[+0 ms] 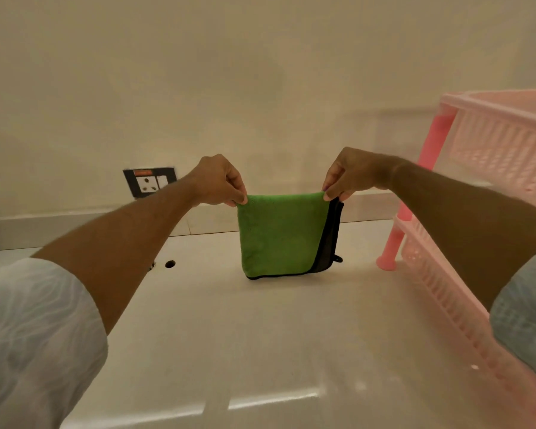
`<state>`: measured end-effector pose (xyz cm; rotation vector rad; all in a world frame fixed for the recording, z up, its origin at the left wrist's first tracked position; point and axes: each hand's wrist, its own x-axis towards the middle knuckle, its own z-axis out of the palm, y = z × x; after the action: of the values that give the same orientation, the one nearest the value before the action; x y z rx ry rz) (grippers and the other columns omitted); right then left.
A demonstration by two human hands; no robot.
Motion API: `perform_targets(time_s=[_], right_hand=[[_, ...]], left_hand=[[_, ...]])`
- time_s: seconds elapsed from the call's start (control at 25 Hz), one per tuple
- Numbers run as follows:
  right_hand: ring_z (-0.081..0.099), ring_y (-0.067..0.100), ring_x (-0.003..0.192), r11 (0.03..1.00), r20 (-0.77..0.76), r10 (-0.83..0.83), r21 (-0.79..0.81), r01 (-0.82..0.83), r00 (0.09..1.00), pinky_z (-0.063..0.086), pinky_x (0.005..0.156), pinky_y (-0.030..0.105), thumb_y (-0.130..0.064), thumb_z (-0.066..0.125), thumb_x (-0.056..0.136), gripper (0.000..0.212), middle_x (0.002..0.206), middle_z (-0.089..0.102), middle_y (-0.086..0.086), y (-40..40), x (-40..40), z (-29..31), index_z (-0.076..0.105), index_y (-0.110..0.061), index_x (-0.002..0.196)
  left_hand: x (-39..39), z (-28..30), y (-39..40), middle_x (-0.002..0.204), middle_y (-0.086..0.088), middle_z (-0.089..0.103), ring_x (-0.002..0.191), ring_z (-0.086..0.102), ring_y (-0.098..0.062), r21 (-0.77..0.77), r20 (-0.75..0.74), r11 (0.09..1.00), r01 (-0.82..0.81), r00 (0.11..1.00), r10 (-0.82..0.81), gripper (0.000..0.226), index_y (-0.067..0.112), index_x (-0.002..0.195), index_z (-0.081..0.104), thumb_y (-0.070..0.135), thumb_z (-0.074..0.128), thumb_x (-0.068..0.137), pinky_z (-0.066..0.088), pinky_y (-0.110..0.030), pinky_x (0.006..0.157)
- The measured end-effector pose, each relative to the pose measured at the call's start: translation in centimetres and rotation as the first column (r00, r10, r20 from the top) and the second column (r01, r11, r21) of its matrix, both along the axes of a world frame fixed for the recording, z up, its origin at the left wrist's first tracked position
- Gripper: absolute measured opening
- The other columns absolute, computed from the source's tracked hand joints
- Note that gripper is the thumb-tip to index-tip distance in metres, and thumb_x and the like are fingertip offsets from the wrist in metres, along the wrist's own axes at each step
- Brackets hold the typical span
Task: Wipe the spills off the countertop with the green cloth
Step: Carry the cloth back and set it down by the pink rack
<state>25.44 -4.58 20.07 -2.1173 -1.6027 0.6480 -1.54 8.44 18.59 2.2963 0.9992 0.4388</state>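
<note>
The green cloth (279, 233), folded in half with a dark grey inner side and black trim showing at its right edge, hangs upright above the pale countertop (229, 335). My left hand (218, 181) pinches its top left corner and my right hand (350, 173) pinches its top right corner. The cloth's lower edge sits at or just above the counter surface. A small dark spot (170, 264) lies on the counter to the left of the cloth, partly beside my left forearm.
A pink plastic tiered rack (489, 144) stands on the right of the counter, its leg (393, 239) close to the cloth. A wall socket plate (150, 182) is on the cream wall at the back left. A low backsplash ledge (75, 222) runs along the wall.
</note>
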Motion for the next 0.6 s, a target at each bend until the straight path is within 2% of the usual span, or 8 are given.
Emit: perform_targets(time_s=[0.12, 0.28, 0.4, 0.52, 0.6], right_hand=[[0.071, 0.017, 0.067, 0.995, 0.084, -0.065, 0.079, 0.058, 0.994, 0.060, 0.067, 0.024, -0.004, 0.083, 0.074, 0.015, 0.078, 0.074, 0.010, 2.4, 2.3, -1.3, 0.077, -0.006, 0.087], [0.065, 0.010, 0.059, 0.967, 0.175, -0.144, 0.236, 0.101, 0.974, 0.054, 0.064, 0.021, -0.006, 0.084, 0.074, 0.017, 0.075, 0.072, 0.008, 4.2, 4.8, -1.8, 0.078, -0.006, 0.090], [0.062, 0.004, 0.058, 0.950, 0.206, -0.151, 0.302, 0.084, 0.967, 0.047, 0.058, 0.014, -0.008, 0.083, 0.074, 0.016, 0.065, 0.067, -0.003, 4.3, 6.2, -1.9, 0.078, -0.009, 0.089], [0.062, 0.004, 0.060, 0.959, 0.222, -0.123, 0.276, 0.059, 0.967, 0.044, 0.057, 0.011, -0.009, 0.084, 0.073, 0.016, 0.067, 0.069, -0.003, 3.6, 6.6, -3.2, 0.079, -0.010, 0.087], [0.066, 0.009, 0.063, 0.986, 0.225, -0.081, 0.164, 0.044, 0.971, 0.046, 0.057, 0.012, -0.009, 0.085, 0.072, 0.014, 0.073, 0.074, 0.002, 2.7, 6.5, -5.0, 0.078, -0.012, 0.083]], left_hand=[[3.1, -1.6, 2.2, 0.073, -0.007, 0.075, 0.059, 0.070, -0.009, 0.140, 0.019, 0.990, -0.009, 1.000, 0.006, 0.013, 0.008, 0.079, 0.077, 0.009, 0.085, 0.068, 0.055, -0.010, 0.054], [6.9, -1.8, 4.0, 0.068, -0.002, 0.069, 0.059, 0.064, -0.009, 0.327, 0.054, 0.944, -0.035, 0.998, 0.018, 0.015, 0.007, 0.084, 0.078, 0.010, 0.083, 0.070, 0.056, -0.022, 0.064], [8.6, -1.8, 4.6, 0.069, 0.000, 0.067, 0.061, 0.061, -0.008, 0.398, 0.071, 0.917, -0.029, 0.997, 0.001, 0.015, 0.009, 0.085, 0.078, 0.011, 0.082, 0.071, 0.050, -0.021, 0.065], [8.8, -3.1, 4.2, 0.070, -0.001, 0.070, 0.062, 0.062, -0.010, 0.402, 0.049, 0.916, -0.005, 0.999, -0.017, 0.014, 0.008, 0.084, 0.079, 0.010, 0.081, 0.071, 0.051, -0.023, 0.069], [8.4, -4.9, 3.4, 0.066, 0.001, 0.069, 0.059, 0.061, -0.007, 0.368, -0.006, 0.929, 0.050, 0.999, -0.052, 0.013, 0.010, 0.082, 0.079, 0.010, 0.082, 0.070, 0.050, -0.021, 0.067]])
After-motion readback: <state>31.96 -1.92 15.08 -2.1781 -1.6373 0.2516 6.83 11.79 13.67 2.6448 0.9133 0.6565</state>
